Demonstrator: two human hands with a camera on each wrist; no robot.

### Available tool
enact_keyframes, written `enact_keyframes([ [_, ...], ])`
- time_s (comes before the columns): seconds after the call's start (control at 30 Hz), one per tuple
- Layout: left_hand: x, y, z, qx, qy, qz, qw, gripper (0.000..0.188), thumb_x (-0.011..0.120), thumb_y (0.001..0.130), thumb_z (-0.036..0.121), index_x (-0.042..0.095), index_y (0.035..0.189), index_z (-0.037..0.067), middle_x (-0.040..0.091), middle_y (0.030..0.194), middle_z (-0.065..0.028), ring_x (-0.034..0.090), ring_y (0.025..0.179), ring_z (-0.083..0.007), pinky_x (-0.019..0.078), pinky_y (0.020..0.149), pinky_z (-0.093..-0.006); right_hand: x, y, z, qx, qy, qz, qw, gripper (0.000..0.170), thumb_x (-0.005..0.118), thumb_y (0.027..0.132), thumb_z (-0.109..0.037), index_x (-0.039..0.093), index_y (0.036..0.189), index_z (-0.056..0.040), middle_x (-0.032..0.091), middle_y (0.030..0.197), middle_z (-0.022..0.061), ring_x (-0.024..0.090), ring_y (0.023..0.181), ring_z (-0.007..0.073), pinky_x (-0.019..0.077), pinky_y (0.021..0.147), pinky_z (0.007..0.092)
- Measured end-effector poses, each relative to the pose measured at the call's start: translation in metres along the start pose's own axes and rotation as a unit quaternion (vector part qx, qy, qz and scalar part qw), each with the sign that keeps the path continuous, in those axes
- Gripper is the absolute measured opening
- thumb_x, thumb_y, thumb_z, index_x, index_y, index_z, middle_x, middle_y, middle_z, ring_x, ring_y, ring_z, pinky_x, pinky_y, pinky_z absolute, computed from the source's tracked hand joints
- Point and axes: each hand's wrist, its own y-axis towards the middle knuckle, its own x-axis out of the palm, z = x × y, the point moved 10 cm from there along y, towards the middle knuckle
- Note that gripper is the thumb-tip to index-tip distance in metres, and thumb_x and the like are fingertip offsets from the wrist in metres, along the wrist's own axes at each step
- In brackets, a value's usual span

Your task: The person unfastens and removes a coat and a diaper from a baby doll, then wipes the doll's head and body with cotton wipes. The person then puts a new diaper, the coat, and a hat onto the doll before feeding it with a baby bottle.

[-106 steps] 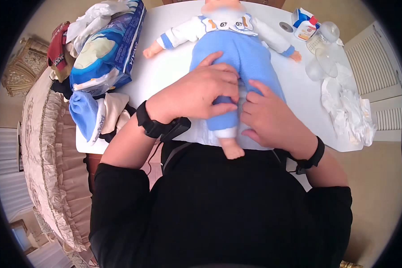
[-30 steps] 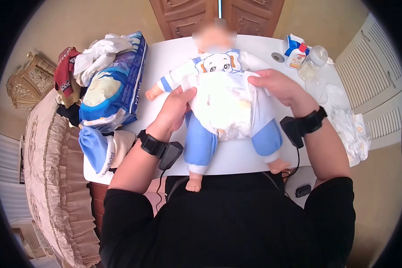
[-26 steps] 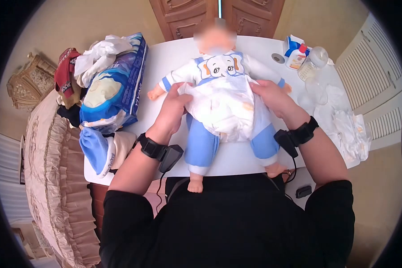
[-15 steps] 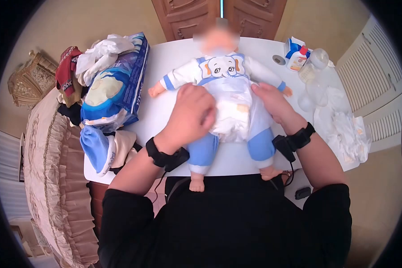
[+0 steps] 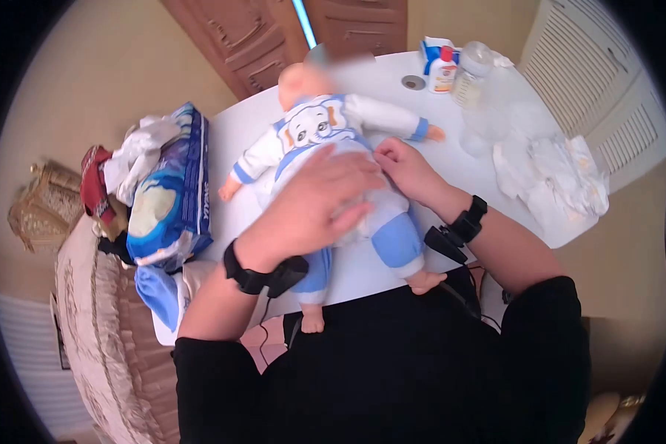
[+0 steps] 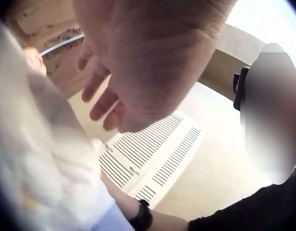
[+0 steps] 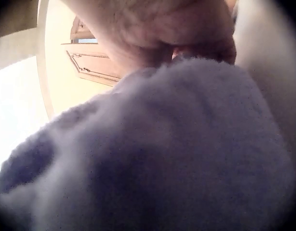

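A baby doll (image 5: 312, 126) in a white and blue elephant outfit lies on its back on the white table. A white diaper (image 5: 383, 206) lies over the outfit at its hips, partly hidden by my left hand (image 5: 322, 196). That hand is spread over the doll's front, blurred, its fingers extended; the left wrist view shows its palm (image 6: 148, 62) with nothing in it. My right hand (image 5: 409, 170) is at the doll's waist on the right side, fingers curled, pinching the diaper's edge. Pale fleece cloth (image 7: 162, 144) fills the right wrist view, hiding the fingertips.
A blue diaper pack (image 5: 166, 192) with white cloths on top stands at the table's left, a blue knit hat (image 5: 155, 296) before it. At the back right are a lotion bottle (image 5: 442, 70) and a baby bottle (image 5: 472, 74). Several white diapers (image 5: 551, 181) lie at the right edge.
Both hands went from the doll's legs to holding the diaper's two sides and lowering it onto the doll. My left hand then let go and spread over its front. The head view has tilted.
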Motion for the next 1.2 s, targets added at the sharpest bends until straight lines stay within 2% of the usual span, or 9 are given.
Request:
enact_keyframes([
  [0.13, 0.044, 0.011, -0.022, -0.033, 0.102, -0.083, 0.991, 0.028, 0.057, 0.092, 0.019, 0.062, 0.119, 0.015, 0.054, 0.134, -0.0098, 0.042, 0.132, -0.0339, 0.0236, 0.111, -0.0560, -0.029, 0.013, -0.004, -0.028, -0.018, 0.065, 0.997, 0.018, 0.058, 0.094, -0.020, 0.059, 0.097, -0.0018, 0.062, 0.085, 0.0036, 0.057, 0.079, 0.0106, 0.0480, 0.071, 0.0269],
  [0.23, 0.044, 0.011, -0.028, -0.072, 0.094, -0.081, 0.990, 0.028, 0.055, 0.092, 0.021, 0.062, 0.119, 0.016, 0.053, 0.135, -0.0104, 0.039, 0.134, -0.0347, 0.0231, 0.111, -0.0559, -0.057, 0.019, 0.015, 0.084, 0.024, 0.124, 0.988, 0.024, 0.061, 0.092, -0.022, 0.061, 0.101, -0.0009, 0.065, 0.088, 0.0071, 0.061, 0.082, 0.0145, 0.0500, 0.075, 0.0292],
  [0.3, 0.043, 0.011, -0.031, -0.088, 0.095, -0.071, 0.989, 0.028, 0.055, 0.092, 0.021, 0.063, 0.119, 0.015, 0.053, 0.134, -0.0105, 0.039, 0.133, -0.0345, 0.0240, 0.110, -0.0553, -0.044, 0.028, 0.015, 0.053, -0.176, 0.048, 0.982, 0.033, 0.062, 0.090, -0.028, 0.062, 0.108, -0.0005, 0.068, 0.096, 0.0135, 0.065, 0.090, 0.0235, 0.0508, 0.081, 0.0336],
  [0.4, 0.040, 0.015, -0.034, -0.091, 0.146, -0.055, 0.984, 0.028, 0.055, 0.092, 0.022, 0.063, 0.118, 0.014, 0.055, 0.132, -0.0104, 0.042, 0.130, -0.0344, 0.0297, 0.107, -0.0523, -0.026, 0.034, 0.022, 0.089, -0.260, -0.011, 0.961, 0.042, 0.061, 0.089, -0.032, 0.060, 0.118, -0.0009, 0.066, 0.110, 0.0185, 0.063, 0.103, 0.0306, 0.0494, 0.088, 0.0370],
  [0.63, 0.036, 0.028, -0.039, -0.078, 0.164, -0.086, 0.980, 0.029, 0.058, 0.090, 0.021, 0.064, 0.117, 0.013, 0.059, 0.126, -0.0090, 0.053, 0.112, -0.0331, 0.0401, 0.095, -0.0462, 0.004, 0.049, 0.016, 0.030, -0.241, -0.027, 0.970, 0.052, 0.063, 0.087, -0.037, 0.055, 0.128, -0.0067, 0.060, 0.125, 0.0150, 0.058, 0.114, 0.0305, 0.0469, 0.095, 0.0385],
  [0.83, 0.028, 0.038, -0.065, -0.111, 0.073, -0.052, 0.990, 0.027, 0.062, 0.088, 0.015, 0.064, 0.113, 0.006, 0.062, 0.114, -0.0128, 0.056, 0.100, -0.0321, 0.0452, 0.088, -0.0375, 0.011, 0.052, 0.008, 0.061, -0.314, -0.071, 0.945, 0.033, 0.064, 0.087, -0.034, 0.064, 0.110, -0.0109, 0.068, 0.108, 0.0113, 0.064, 0.098, 0.0298, 0.0501, 0.081, 0.0405],
  [1.03, 0.020, 0.033, -0.090, -0.193, 0.046, 0.010, 0.980, 0.031, 0.073, 0.079, 0.017, 0.064, 0.104, 0.001, 0.059, 0.090, -0.0125, 0.058, 0.080, -0.0243, 0.0488, 0.072, -0.0333, 0.005, 0.059, 0.031, 0.086, -0.152, -0.066, 0.982, 0.037, 0.061, 0.089, -0.040, 0.065, 0.101, -0.0042, 0.067, 0.091, 0.0120, 0.065, 0.078, 0.0229, 0.0506, 0.069, 0.0368],
  [1.1, 0.023, 0.031, -0.095, -0.196, 0.053, 0.002, 0.979, 0.033, 0.075, 0.077, 0.018, 0.063, 0.101, 0.000, 0.058, 0.089, -0.0134, 0.059, 0.076, -0.0261, 0.0498, 0.069, -0.0346, 0.010, 0.037, 0.039, 0.197, 0.113, -0.106, 0.968, 0.053, 0.060, 0.088, -0.052, 0.066, 0.101, -0.0011, 0.066, 0.085, 0.0117, 0.061, 0.069, 0.0209, 0.0491, 0.068, 0.0352],
  [1.2, 0.024, 0.028, -0.100, -0.211, 0.044, 0.003, 0.977, 0.033, 0.075, 0.077, 0.018, 0.062, 0.101, 0.000, 0.057, 0.088, -0.0123, 0.059, 0.077, -0.0251, 0.0494, 0.070, -0.0330, 0.009, 0.020, 0.020, 0.202, 0.104, -0.167, 0.959, 0.060, 0.059, 0.087, -0.059, 0.065, 0.098, -0.0001, 0.062, 0.084, 0.0078, 0.051, 0.065, 0.0139, 0.0434, 0.064, 0.0285],
])
